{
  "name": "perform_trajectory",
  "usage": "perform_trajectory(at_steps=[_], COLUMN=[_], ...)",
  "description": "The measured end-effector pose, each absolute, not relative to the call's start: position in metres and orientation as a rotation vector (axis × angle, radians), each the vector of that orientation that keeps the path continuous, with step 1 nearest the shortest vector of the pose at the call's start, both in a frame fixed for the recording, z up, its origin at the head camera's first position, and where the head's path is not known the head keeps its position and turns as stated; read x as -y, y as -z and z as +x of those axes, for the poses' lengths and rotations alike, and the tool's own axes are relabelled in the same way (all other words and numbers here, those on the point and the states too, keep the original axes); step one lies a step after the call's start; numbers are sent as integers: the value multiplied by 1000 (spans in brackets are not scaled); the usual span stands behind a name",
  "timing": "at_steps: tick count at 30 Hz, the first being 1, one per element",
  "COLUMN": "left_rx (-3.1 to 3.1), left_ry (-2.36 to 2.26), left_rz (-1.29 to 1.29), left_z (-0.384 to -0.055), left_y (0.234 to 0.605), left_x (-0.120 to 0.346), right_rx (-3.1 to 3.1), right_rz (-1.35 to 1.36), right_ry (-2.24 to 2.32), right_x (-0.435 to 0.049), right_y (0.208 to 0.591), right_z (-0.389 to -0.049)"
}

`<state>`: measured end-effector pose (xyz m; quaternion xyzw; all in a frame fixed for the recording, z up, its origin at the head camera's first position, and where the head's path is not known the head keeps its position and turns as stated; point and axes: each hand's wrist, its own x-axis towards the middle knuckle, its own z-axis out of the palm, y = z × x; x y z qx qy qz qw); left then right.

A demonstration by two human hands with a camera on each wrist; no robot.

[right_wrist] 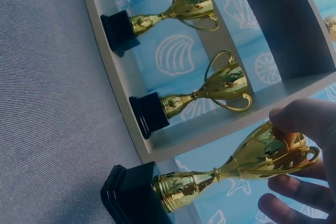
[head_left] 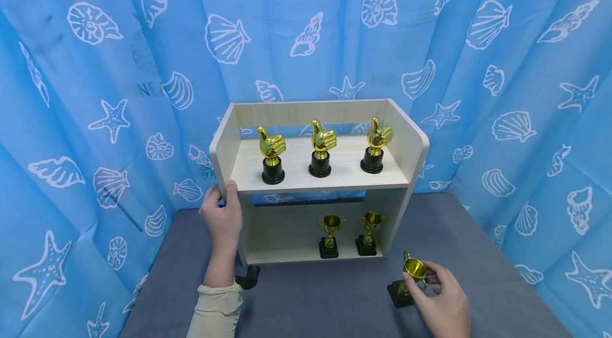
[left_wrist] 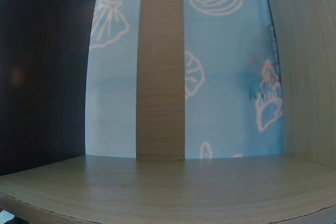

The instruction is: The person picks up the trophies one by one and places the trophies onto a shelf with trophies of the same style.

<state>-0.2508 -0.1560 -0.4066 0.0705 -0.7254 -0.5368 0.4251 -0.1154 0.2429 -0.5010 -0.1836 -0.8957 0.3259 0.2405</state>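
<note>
My right hand (head_left: pixel 442 298) pinches the cup of a gold trophy cup (head_left: pixel 414 270) with a black square base, in front of the shelf's right side. In the right wrist view the thumb (right_wrist: pixel 294 116) presses one side of that cup, with fingers near its handle. My left hand (head_left: pixel 222 216) grips the left side panel of the pale wooden two-tier shelf (head_left: pixel 315 262). Two more trophy cups, one nearer the middle (head_left: pixel 330 231) and one to its right (head_left: pixel 369 231), stand on the lower tier. The left wrist view shows the shelf's inside (left_wrist: pixel 210 187) but not the hand.
Three gold thumbs-up trophies, at left (head_left: pixel 273 154), middle (head_left: pixel 321 149) and right (head_left: pixel 375 146), stand on the upper tier. A dark grey cloth (head_left: pixel 306 301) covers the table. Behind hangs a blue shell-print curtain (head_left: pixel 306 19). A small black object (head_left: pixel 248 278) lies by the left wrist.
</note>
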Motion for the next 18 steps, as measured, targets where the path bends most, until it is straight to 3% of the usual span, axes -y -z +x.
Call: perform_trajectory(at_steps=[18], left_rx=[1818], left_ry=[1333], left_rz=[182], left_z=[-250], left_y=[407], left_x=[156], right_rx=[2442], right_rz=[-484], right_ry=[-875], right_x=[-243], right_y=[499], right_z=[-113])
